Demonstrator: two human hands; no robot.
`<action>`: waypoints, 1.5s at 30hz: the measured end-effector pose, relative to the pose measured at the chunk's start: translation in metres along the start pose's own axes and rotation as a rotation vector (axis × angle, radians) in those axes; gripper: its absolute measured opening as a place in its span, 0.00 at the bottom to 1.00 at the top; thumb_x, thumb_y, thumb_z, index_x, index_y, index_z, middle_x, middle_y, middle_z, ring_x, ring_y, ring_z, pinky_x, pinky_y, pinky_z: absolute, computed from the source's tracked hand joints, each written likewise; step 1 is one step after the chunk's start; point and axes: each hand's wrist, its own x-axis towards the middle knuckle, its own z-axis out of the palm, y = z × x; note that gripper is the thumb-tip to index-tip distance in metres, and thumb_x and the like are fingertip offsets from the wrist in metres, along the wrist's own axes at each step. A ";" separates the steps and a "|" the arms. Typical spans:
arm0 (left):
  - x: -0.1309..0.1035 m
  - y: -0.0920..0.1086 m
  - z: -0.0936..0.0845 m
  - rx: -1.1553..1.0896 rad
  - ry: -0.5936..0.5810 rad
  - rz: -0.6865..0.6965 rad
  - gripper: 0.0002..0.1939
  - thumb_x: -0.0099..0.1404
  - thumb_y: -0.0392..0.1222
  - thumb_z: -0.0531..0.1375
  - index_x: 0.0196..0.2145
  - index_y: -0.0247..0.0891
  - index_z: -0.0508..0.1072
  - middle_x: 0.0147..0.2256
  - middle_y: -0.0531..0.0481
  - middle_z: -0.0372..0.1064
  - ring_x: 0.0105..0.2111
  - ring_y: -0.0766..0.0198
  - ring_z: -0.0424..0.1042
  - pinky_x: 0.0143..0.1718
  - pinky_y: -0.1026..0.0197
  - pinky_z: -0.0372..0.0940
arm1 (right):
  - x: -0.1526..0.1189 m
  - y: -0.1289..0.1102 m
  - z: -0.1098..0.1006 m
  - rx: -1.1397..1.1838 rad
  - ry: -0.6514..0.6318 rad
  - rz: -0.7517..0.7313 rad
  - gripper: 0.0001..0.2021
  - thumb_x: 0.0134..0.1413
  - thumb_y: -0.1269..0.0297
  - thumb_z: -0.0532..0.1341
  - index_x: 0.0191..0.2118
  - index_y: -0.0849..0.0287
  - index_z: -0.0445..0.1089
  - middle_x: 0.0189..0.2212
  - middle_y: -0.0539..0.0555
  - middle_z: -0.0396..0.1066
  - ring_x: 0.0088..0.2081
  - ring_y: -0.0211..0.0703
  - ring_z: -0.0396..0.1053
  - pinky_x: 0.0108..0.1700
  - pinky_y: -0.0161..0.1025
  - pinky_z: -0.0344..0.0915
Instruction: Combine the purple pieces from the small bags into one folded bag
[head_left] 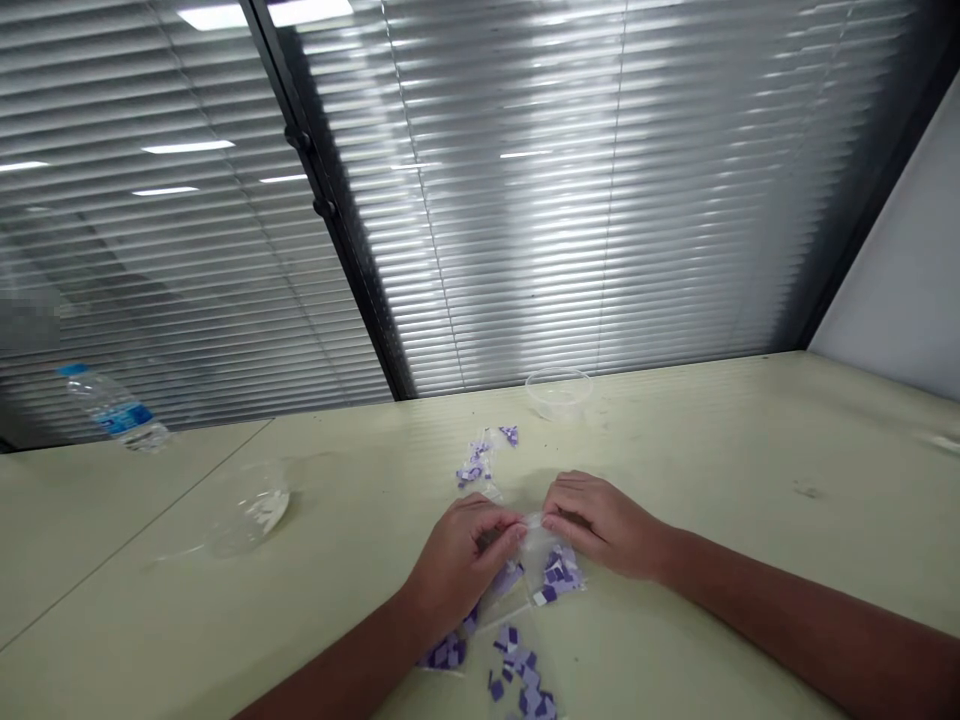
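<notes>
A small clear plastic bag [534, 552] with purple and lilac square pieces [559, 572] inside lies between my two hands. My left hand [466, 548] pinches the left side of its top edge between thumb and fingers. On the right side of the same edge, my right hand [600, 522] also has its fingers closed. Below and partly under my left wrist sits another bag of purple pieces [446, 652]. Nearer to me is a scatter of purple and lilac squares [523, 675]; I cannot tell whether a bag encloses them. Beyond my left hand lie more bagged purple pieces [474, 465].
A round clear plastic tub [559, 395] stands near the table's back edge. To the left, a clear container [251, 510] rests with whitish bits in it. A water bottle [120, 410] with a blue cap stands at the far left, before the blinds [525, 200].
</notes>
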 end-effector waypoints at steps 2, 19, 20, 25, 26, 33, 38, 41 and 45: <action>0.000 0.001 -0.001 -0.008 -0.006 -0.010 0.14 0.73 0.48 0.58 0.34 0.43 0.81 0.29 0.53 0.71 0.34 0.63 0.69 0.39 0.62 0.60 | 0.000 0.000 0.000 -0.001 -0.002 0.008 0.12 0.74 0.60 0.55 0.38 0.59 0.67 0.32 0.50 0.69 0.36 0.39 0.63 0.41 0.38 0.57; 0.000 -0.005 0.004 0.077 0.045 0.171 0.11 0.72 0.42 0.60 0.32 0.41 0.79 0.27 0.53 0.72 0.34 0.62 0.69 0.43 0.59 0.60 | 0.000 -0.007 0.002 -0.090 -0.041 -0.068 0.12 0.72 0.59 0.56 0.36 0.60 0.67 0.31 0.52 0.69 0.35 0.40 0.62 0.41 0.40 0.57; -0.001 -0.006 0.005 0.089 0.046 0.197 0.11 0.71 0.41 0.60 0.32 0.41 0.79 0.27 0.53 0.72 0.34 0.62 0.69 0.43 0.59 0.60 | 0.001 -0.009 0.002 -0.088 -0.046 -0.079 0.12 0.72 0.60 0.56 0.36 0.60 0.67 0.31 0.52 0.69 0.35 0.40 0.61 0.42 0.40 0.57; -0.002 -0.008 0.006 0.104 0.070 0.247 0.08 0.70 0.39 0.61 0.33 0.40 0.78 0.27 0.53 0.72 0.34 0.62 0.68 0.43 0.58 0.59 | 0.002 -0.011 0.005 -0.059 -0.026 -0.099 0.13 0.73 0.63 0.55 0.33 0.60 0.65 0.29 0.51 0.68 0.33 0.40 0.60 0.41 0.39 0.57; -0.002 -0.008 0.006 0.102 0.073 0.249 0.08 0.70 0.39 0.61 0.33 0.40 0.78 0.28 0.53 0.72 0.34 0.62 0.68 0.43 0.58 0.59 | 0.002 -0.010 0.006 -0.050 -0.020 -0.097 0.13 0.72 0.63 0.55 0.33 0.60 0.65 0.29 0.51 0.68 0.33 0.40 0.60 0.40 0.39 0.57; -0.003 -0.005 0.005 0.079 0.085 0.243 0.09 0.73 0.42 0.60 0.38 0.43 0.81 0.30 0.53 0.75 0.36 0.62 0.69 0.44 0.58 0.60 | -0.001 -0.009 0.005 0.020 0.006 0.009 0.11 0.71 0.60 0.58 0.36 0.60 0.69 0.28 0.51 0.68 0.34 0.40 0.63 0.39 0.38 0.57; -0.003 -0.006 0.004 0.077 0.082 0.225 0.10 0.74 0.44 0.60 0.39 0.44 0.81 0.31 0.53 0.75 0.36 0.62 0.69 0.45 0.58 0.61 | -0.001 -0.008 0.005 0.027 -0.003 0.018 0.11 0.72 0.60 0.57 0.38 0.60 0.71 0.30 0.52 0.70 0.35 0.40 0.64 0.40 0.39 0.57; -0.002 -0.007 0.004 0.081 0.082 0.216 0.10 0.74 0.45 0.59 0.39 0.44 0.81 0.30 0.53 0.75 0.36 0.62 0.69 0.45 0.58 0.61 | -0.001 -0.007 0.006 0.011 -0.001 0.011 0.12 0.73 0.59 0.56 0.39 0.60 0.71 0.31 0.53 0.71 0.35 0.41 0.64 0.40 0.39 0.58; -0.002 -0.007 0.004 0.100 0.080 0.211 0.10 0.74 0.44 0.60 0.38 0.44 0.81 0.30 0.53 0.75 0.36 0.62 0.70 0.45 0.58 0.60 | -0.002 -0.005 0.007 -0.006 -0.001 -0.003 0.12 0.73 0.59 0.56 0.39 0.60 0.70 0.32 0.52 0.71 0.36 0.41 0.65 0.41 0.39 0.58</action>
